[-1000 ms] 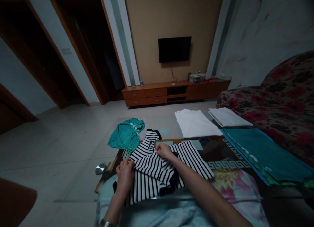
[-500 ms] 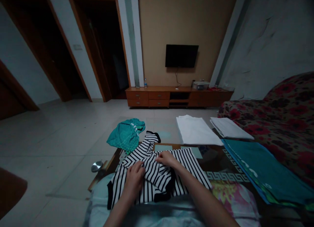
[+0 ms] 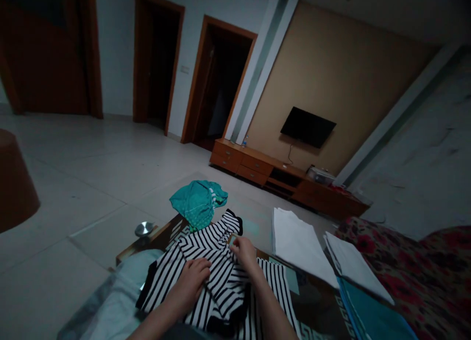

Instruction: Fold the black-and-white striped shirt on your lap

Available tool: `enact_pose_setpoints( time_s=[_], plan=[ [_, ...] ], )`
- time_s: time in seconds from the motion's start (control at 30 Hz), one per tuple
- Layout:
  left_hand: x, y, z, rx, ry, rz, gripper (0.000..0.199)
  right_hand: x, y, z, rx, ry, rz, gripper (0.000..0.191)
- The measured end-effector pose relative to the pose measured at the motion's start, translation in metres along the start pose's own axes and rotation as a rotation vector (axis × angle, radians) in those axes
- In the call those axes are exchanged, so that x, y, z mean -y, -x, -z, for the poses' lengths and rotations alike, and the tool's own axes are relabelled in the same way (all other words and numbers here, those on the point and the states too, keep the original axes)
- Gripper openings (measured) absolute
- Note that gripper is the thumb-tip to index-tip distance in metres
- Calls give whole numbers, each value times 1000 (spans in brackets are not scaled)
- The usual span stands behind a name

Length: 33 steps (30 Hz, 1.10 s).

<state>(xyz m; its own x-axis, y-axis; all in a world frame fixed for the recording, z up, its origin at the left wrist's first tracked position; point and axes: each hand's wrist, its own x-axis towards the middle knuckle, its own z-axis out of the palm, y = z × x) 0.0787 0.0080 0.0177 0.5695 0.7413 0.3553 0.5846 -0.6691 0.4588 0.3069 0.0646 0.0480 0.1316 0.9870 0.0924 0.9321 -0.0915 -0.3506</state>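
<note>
Your left hand [image 3: 189, 281] lies open, palm down on the striped shirt [image 3: 209, 247], forearm coming in low. Your right hand [image 3: 245, 251] curls down beside it, pinching a fold of the shirt. A teal garment [image 3: 196, 202] sits just beyond both hands.

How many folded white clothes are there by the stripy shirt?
2. One folded white cloth lies beyond the right hand. The other lies just to its right, beside the flowered sofa. More could be hidden underneath them.
</note>
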Motion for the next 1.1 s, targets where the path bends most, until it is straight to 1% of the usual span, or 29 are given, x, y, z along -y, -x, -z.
enact_pose_setpoints(
  time_s=[0.1,0.17,0.27,0.33,0.43,0.5,0.6,0.7,0.8,0.87,0.93,1.03,1.1],
  plan=[
    [5,1,2,2,28,-6,37,4,-51,11,-47,-50,-66,24],
    [6,1,5,13,11,-19,40,9,-84,16,-42,-59,-98,30],
    [3,2,7,83,-25,-19,46,18,-116,17,6,-64,-137,37],
    [1,2,7,130,-39,-4,50,24,-126,15,47,-75,-144,34],
    [-1,3,6,147,-52,2,53,32,-132,17,98,-118,-83,23],
    [-2,3,6,144,-68,-1,53,38,-133,24,95,-159,-15,20],
    [-5,3,7,142,-95,-8,51,46,-131,40,53,-221,97,26],
    [-8,3,7,136,-118,-15,50,53,-116,61,25,-271,192,27],
    [-9,3,4,114,-140,-26,50,59,-85,85,-38,-290,317,19],
    [-10,3,1,98,-155,-29,49,64,-57,101,-96,-293,455,13],
    [-10,3,0,85,-168,-28,49,68,-26,115,-122,-294,574,11],
    [-13,3,4,58,-168,-56,50,70,26,126,-97,-301,637,12],
    [-15,4,7,40,-151,-90,48,66,63,122,-82,-305,637,13]
  ],
)
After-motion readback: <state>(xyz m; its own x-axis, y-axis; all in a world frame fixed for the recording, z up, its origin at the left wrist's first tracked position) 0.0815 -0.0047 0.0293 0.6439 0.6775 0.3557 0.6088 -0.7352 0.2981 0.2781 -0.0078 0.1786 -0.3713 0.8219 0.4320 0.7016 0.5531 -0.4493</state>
